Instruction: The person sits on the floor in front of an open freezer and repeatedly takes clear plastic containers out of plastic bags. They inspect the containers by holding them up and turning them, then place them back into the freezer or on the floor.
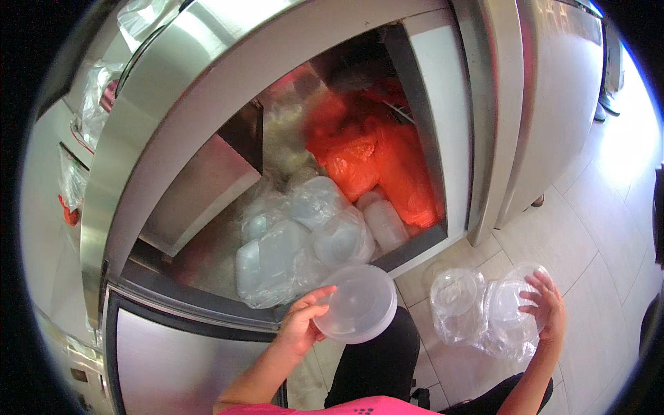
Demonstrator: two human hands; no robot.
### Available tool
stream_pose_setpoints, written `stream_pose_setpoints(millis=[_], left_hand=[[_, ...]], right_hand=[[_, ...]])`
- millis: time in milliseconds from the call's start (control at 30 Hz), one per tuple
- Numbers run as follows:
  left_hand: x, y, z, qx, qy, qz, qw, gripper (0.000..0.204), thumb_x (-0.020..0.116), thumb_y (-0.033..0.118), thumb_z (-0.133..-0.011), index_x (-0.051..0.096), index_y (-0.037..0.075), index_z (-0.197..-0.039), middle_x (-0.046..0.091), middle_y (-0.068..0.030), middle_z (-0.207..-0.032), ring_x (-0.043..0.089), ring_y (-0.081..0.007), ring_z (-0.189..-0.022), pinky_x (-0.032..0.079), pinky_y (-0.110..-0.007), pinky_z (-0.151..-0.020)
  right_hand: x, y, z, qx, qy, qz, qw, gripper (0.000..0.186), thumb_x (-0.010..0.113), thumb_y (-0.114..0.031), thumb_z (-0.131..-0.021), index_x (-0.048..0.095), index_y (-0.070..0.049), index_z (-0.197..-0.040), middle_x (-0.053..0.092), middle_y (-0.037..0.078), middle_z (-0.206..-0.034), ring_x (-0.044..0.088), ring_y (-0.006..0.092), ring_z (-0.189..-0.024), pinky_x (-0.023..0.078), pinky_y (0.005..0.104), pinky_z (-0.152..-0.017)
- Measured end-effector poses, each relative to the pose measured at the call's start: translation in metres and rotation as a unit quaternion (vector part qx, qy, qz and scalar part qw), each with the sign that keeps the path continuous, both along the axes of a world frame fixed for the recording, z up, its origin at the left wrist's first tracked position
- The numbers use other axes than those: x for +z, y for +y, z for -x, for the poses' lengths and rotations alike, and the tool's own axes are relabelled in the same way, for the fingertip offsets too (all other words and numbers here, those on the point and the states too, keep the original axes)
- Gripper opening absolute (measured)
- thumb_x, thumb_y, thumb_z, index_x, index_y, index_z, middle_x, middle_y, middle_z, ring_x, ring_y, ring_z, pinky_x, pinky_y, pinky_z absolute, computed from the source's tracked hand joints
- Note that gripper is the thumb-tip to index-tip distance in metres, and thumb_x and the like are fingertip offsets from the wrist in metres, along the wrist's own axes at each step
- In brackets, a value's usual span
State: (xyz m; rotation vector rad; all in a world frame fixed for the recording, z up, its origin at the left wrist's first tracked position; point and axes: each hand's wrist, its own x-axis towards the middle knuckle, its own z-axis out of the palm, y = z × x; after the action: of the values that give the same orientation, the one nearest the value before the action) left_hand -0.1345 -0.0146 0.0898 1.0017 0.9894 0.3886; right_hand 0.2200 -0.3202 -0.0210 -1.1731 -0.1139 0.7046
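Observation:
My left hand is closed on the rim of a round, translucent plastic container, held above my knee in front of the cabinet opening. On the right, my right hand curls its fingers over a clear round plastic tub, its thumb hidden. That tub is beside a clear plastic bag of round tubs on the floor. Inside the steel cabinet, bagged white plastic containers sit near the front edge, with a loose clear tub to their right.
Orange plastic bags fill the cabinet's right side, and a metal box stands on its left. An open steel door extends at the lower left. Pale floor tiles lie to the right. Bags hang at the far left.

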Motion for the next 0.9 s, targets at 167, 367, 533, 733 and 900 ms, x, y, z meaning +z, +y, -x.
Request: stream_pose_setpoints(millis=[167, 367, 533, 733, 900], left_hand=[[0.014, 0.037, 0.011, 0.154, -0.026, -0.095, 0.983, 0.041, 0.055, 0.011, -0.092, 0.056, 0.01, -0.133, 0.065, -0.0037, -0.111, 0.061, -0.0123, -0.082, 0.05, -0.031, -0.061], [0.004, 0.15, 0.015, 0.252, -0.121, -0.175, 0.944, 0.04, 0.051, 0.011, -0.096, 0.053, 0.011, -0.136, 0.056, -0.0076, -0.131, 0.057, -0.0184, -0.109, 0.053, -0.035, -0.081], [-0.027, 0.24, -0.024, 0.172, -0.071, -0.223, 0.957, 0.036, 0.05, 0.011, -0.099, 0.054, 0.015, -0.135, 0.06, -0.0065, -0.121, 0.062, -0.0164, -0.085, 0.055, -0.03, -0.056], [-0.067, 0.268, -0.068, 0.118, 0.173, -0.291, 0.934, 0.039, 0.058, 0.018, -0.095, 0.054, 0.011, -0.133, 0.061, -0.012, -0.111, 0.063, -0.0197, -0.059, 0.057, -0.031, -0.051], [-0.065, 0.262, -0.071, -0.02, 0.408, -0.467, 0.784, 0.047, 0.063, 0.025, -0.088, 0.056, 0.009, -0.131, 0.054, -0.0225, -0.124, 0.067, -0.0323, -0.063, 0.058, -0.039, -0.062]], right_hand=[[-0.003, 0.005, 0.004, 0.087, -0.008, 0.0, 0.996, 0.05, 0.06, -0.025, -0.088, 0.053, 0.005, -0.127, 0.061, 0.021, -0.12, 0.066, 0.0277, -0.091, 0.059, 0.0377, -0.064], [-0.005, 0.014, 0.006, 0.053, -0.009, 0.001, 0.999, 0.049, 0.059, -0.026, -0.089, 0.053, 0.003, -0.128, 0.061, 0.021, -0.121, 0.066, 0.027, -0.091, 0.058, 0.0376, -0.064], [-0.001, 0.014, 0.012, 0.029, -0.006, -0.012, 0.999, 0.047, 0.057, -0.024, -0.09, 0.053, 0.002, -0.129, 0.06, 0.02, -0.122, 0.066, 0.0269, -0.091, 0.058, 0.038, -0.065], [0.004, 0.015, 0.021, 0.024, -0.013, 0.003, 1.0, 0.047, 0.058, -0.024, -0.09, 0.053, 0.002, -0.129, 0.06, 0.02, -0.123, 0.065, 0.0275, -0.092, 0.058, 0.0378, -0.066], [-0.001, 0.021, 0.021, 0.042, -0.007, 0.016, 0.999, 0.048, 0.058, -0.024, -0.09, 0.052, 0.001, -0.13, 0.059, 0.018, -0.125, 0.064, 0.0274, -0.095, 0.057, 0.0384, -0.069]])
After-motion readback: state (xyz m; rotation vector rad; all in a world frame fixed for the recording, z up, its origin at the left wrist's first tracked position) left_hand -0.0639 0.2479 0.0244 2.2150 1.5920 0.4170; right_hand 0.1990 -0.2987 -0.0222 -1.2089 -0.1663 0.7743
